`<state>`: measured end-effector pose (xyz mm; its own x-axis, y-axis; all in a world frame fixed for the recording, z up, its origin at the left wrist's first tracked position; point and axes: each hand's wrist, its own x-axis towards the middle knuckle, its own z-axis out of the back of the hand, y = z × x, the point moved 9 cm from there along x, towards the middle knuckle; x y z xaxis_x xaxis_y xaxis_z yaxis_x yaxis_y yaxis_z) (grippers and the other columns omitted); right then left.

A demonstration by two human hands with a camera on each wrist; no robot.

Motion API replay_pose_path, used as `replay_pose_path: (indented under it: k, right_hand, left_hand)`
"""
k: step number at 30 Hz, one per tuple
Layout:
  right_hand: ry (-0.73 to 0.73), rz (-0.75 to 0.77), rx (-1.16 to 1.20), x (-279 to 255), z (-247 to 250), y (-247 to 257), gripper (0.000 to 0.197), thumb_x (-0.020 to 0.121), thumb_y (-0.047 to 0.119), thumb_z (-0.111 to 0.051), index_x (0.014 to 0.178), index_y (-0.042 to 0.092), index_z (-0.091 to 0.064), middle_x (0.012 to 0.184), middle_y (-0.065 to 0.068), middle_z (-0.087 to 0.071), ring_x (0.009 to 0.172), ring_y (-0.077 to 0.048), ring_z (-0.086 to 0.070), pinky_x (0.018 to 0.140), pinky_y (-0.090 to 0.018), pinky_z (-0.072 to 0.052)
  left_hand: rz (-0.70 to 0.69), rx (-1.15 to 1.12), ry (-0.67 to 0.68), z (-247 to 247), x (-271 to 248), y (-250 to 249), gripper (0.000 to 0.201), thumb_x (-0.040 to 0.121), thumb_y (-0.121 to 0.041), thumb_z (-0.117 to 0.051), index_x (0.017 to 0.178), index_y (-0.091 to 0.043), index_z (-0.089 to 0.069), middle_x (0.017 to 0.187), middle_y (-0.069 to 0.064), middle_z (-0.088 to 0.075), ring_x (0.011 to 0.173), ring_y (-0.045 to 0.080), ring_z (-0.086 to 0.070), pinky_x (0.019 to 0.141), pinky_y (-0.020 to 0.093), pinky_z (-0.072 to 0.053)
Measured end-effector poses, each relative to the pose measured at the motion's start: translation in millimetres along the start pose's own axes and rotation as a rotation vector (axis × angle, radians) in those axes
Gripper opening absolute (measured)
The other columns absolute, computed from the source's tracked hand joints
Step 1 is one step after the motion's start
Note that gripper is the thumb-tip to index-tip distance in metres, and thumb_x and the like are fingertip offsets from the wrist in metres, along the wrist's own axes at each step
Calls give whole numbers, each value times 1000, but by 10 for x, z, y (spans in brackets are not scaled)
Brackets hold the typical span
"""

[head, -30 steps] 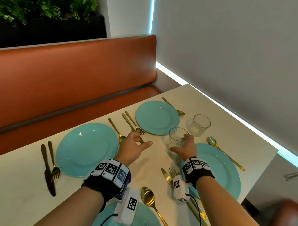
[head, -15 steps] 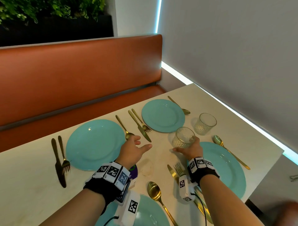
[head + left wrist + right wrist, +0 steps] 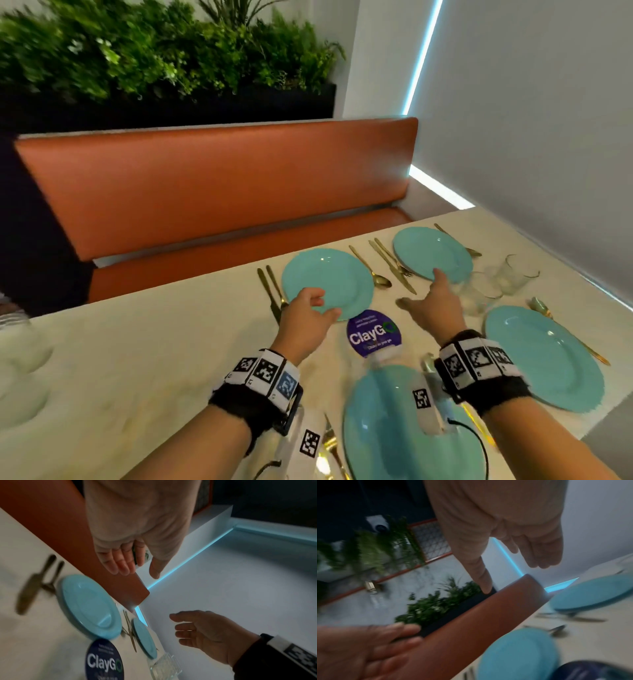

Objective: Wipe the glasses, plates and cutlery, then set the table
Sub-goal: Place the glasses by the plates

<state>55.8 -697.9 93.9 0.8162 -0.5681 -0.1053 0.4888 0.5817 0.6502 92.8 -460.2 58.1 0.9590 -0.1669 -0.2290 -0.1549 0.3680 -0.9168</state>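
Teal plates lie on the pale table: a far left plate, a far right plate, a right plate and a near plate. Two clear glasses stand between the far right and right plates. Gold cutlery flanks the plates, with a knife and fork left of the far left plate. My left hand hovers over that plate's near edge, fingers loosely curled, empty. My right hand hangs spread and empty just left of the nearer glass.
A round purple ClayGo sticker sits on the table between my hands. An orange bench seat runs along the far side, with plants above it. A grey wall with a lit strip bounds the table on the right.
My right hand has let go of the glass and drawn back to its left. My left hand has shifted left to the far left plate. The view has swung left and blurred.
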Motion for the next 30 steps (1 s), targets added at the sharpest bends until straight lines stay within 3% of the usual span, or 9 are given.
replay_pose_path:
  k: [6,11,15,19,21,24,27,30]
  right_hand:
    - [410,213,-19,-1432,-1686,1361,95,70,25,-80,145,14,-22,143,-11,-42,130,-27,-42,107,-36,-36]
    - [729,379,-66,-2452,-3240,2064,108,67,35,-81,148,17,-13,152,-8,-27,139,-23,-29,111,-36,-32]
    - [831,406,-67,-2872,-4084,2394,116,62,39,-83,149,19,-9,153,-7,-24,140,-24,-26,112,-38,-31]
    - [840,361,-6,-2980,-4622,2564,120,58,40,-86,148,21,-10,148,-6,-29,137,-24,-29,111,-35,-30]
    - [820,341,40,-2993,-4789,2582,121,55,40,-87,148,20,-12,148,-3,-31,137,-22,-30,112,-34,-30]
    - [811,296,172,-2990,-4942,2613,118,57,32,-87,148,21,-12,147,3,-33,136,-18,-34,112,-30,-30]
    - [771,326,197,-2966,-5005,2673,108,60,30,-85,145,24,-20,140,2,-42,130,-18,-42,108,-28,-36]
    - [749,351,189,-2928,-4980,2708,88,60,27,-84,134,25,-36,129,3,-49,121,-17,-49,100,-24,-41]
  left_hand:
    - [-55,-96,-261,1739,-609,353,35,90,-21,-63,123,-17,-52,108,-7,-56,90,8,-53,78,18,-39]
    - [-23,-131,-615,3124,-950,890,29,90,-14,-60,118,-14,-52,108,-2,-58,87,12,-54,76,21,-38]
    - [82,-155,-866,3989,-1121,1522,31,89,-8,-58,119,-9,-52,113,5,-58,99,24,-58,84,29,-42]
    - [263,-125,-1009,4601,-1155,2212,30,86,-5,-55,116,-10,-53,116,13,-61,110,32,-55,90,34,-41]
    - [345,-114,-990,4770,-1094,2572,32,87,-3,-56,118,-7,-51,113,16,-62,108,34,-56,89,37,-41]
    - [387,-148,-830,4863,-836,3043,41,83,6,-58,123,-2,-47,112,19,-59,112,37,-56,94,41,-42]
    - [417,-94,-649,4808,-604,3239,53,84,1,-61,132,-9,-42,122,5,-54,116,32,-54,99,44,-44]
    - [421,-100,-498,4692,-401,3229,73,82,-3,-68,143,-18,-30,138,4,-46,126,28,-46,102,41,-40]
